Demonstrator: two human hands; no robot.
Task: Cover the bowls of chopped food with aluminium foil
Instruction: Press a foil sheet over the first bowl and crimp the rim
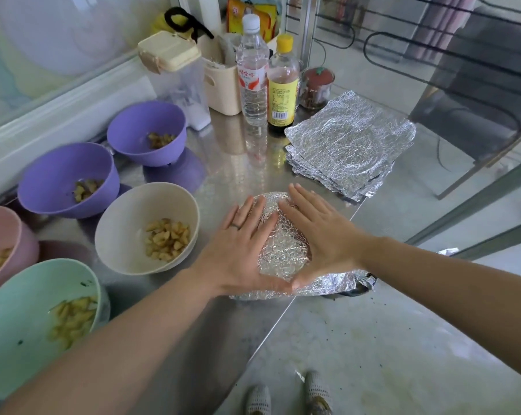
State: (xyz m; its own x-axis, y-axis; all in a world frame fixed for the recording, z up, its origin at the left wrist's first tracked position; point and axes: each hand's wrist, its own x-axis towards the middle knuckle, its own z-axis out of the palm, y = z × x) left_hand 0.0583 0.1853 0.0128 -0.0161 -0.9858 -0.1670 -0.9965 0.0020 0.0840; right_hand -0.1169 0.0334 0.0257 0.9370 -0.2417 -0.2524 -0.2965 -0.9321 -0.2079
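A bowl wrapped in crinkled aluminium foil [283,250] stands near the counter's front edge. My left hand [241,250] and my right hand [322,232] press flat on top of the foil with straight fingers, thumbs meeting at the near side. Loose foil flares out at the bowl's right. Left of it are open bowls of chopped food: a cream bowl [124,223], two purple bowls [58,181] [133,127], a green bowl [19,298] and a pink bowl [1,235]. A stack of foil sheets [349,145] lies at the back right.
A clear water bottle [251,73], a yellow-capped sauce bottle [283,85], a beige caddy [220,85], a lidded plastic jug [178,73] and a red-lidded jar [317,85] stand at the back. The steel counter's edge [283,313] runs diagonally beside the wrapped bowl, floor below.
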